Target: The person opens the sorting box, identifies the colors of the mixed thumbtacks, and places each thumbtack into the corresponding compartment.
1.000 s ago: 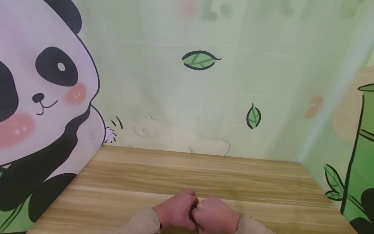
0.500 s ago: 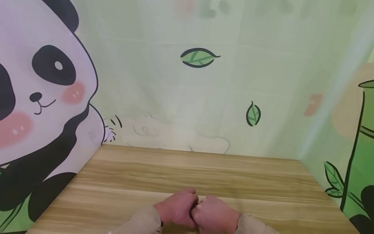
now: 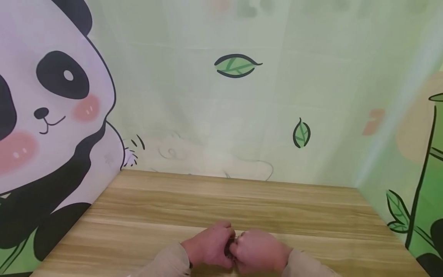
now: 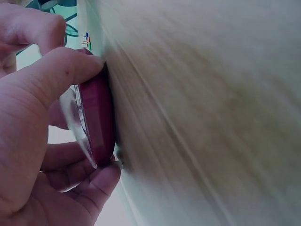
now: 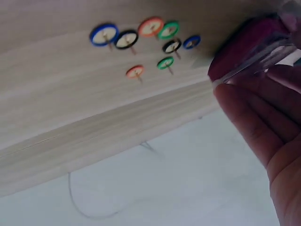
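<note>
In the head view my two hands meet low in the middle of the frame, above the wooden table [image 3: 207, 200]. My left hand [image 3: 211, 246] grips the edge of a dark red case [image 4: 99, 120] with a clear curved cover [image 4: 77, 122]; its thumb lies along one end and curled fingers hold the other in the left wrist view. My right hand [image 3: 258, 251] is curled at the case's other side. In the right wrist view its fingers [image 5: 254, 117] lie right at the clear cover's edge. From the head, the hands hide most of the case.
Several small discs [image 5: 136, 71] with coloured rims, pale centres and thin stems lie on the table beside the case in the right wrist view. A fabric backdrop [image 3: 190, 96] with leaves and a printed panda [image 3: 100, 142] stands along the table's back and sides.
My right hand has shifted slightly right, and its sleeve with it. The left hand keeps its grip on the case in nearly the same place. The head view has tilted down a little.
</note>
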`<action>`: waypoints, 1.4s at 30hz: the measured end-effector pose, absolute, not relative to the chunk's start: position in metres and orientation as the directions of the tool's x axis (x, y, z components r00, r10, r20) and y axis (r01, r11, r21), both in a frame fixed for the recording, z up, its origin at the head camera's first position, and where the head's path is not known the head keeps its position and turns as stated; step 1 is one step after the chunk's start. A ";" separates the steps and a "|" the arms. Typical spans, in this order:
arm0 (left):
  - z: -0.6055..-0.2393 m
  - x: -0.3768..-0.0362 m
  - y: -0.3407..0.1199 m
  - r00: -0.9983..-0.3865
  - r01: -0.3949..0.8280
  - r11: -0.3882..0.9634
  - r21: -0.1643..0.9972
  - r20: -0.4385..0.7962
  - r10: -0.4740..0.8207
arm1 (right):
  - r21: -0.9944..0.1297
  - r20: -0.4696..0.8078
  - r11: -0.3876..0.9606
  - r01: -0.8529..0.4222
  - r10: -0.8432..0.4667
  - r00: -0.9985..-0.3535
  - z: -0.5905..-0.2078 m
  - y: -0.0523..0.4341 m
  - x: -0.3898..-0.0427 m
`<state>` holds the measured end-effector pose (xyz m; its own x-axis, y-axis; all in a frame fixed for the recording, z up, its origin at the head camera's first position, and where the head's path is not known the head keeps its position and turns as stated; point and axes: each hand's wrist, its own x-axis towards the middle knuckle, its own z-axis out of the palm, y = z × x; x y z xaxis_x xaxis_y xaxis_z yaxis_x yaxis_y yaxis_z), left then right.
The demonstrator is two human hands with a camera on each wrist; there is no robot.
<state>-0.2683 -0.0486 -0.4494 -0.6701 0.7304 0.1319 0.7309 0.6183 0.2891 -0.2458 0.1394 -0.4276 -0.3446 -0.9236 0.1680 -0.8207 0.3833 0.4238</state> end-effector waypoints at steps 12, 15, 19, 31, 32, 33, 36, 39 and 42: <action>-0.452 -0.270 -0.053 -0.737 0.627 0.656 0.420 0.048 0.674 | -0.045 0.173 0.453 -0.891 -0.874 -0.453 -0.421 0.159 -0.269; -0.453 -0.271 -0.053 -0.753 0.605 0.663 0.442 0.046 0.657 | -0.179 0.193 0.440 -0.880 -0.862 -0.470 -0.422 0.163 -0.274; -0.452 -0.271 -0.054 -0.773 0.561 0.661 0.497 0.030 0.634 | -0.330 0.197 0.434 -0.838 -0.837 -0.510 -0.424 0.166 -0.279; -0.451 -0.273 -0.056 -0.797 0.458 0.611 0.646 -0.005 0.604 | -0.555 0.148 0.502 -0.663 -0.725 -0.672 -0.432 0.172 -0.290; -0.451 -0.273 -0.056 -0.796 0.460 0.604 0.650 0.000 0.606 | -0.578 0.140 0.502 -0.644 -0.716 -0.684 -0.433 0.173 -0.291; -0.452 -0.273 -0.056 -0.794 0.461 0.598 0.656 0.004 0.608 | -0.598 0.131 0.504 -0.623 -0.706 -0.697 -0.434 0.173 -0.292; -0.453 -0.272 -0.056 -0.795 0.459 0.594 0.661 0.007 0.606 | -0.636 0.108 0.510 -0.579 -0.684 -0.721 -0.437 0.175 -0.296; -0.453 -0.273 -0.055 -0.796 0.452 0.597 0.662 -0.002 0.605 | -0.666 0.092 0.510 -0.545 -0.668 -0.738 -0.438 0.175 -0.299; -0.453 -0.272 -0.056 -0.791 0.452 0.593 0.666 -0.008 0.612 | -0.702 0.078 0.496 -0.510 -0.659 -0.748 -0.439 0.174 -0.302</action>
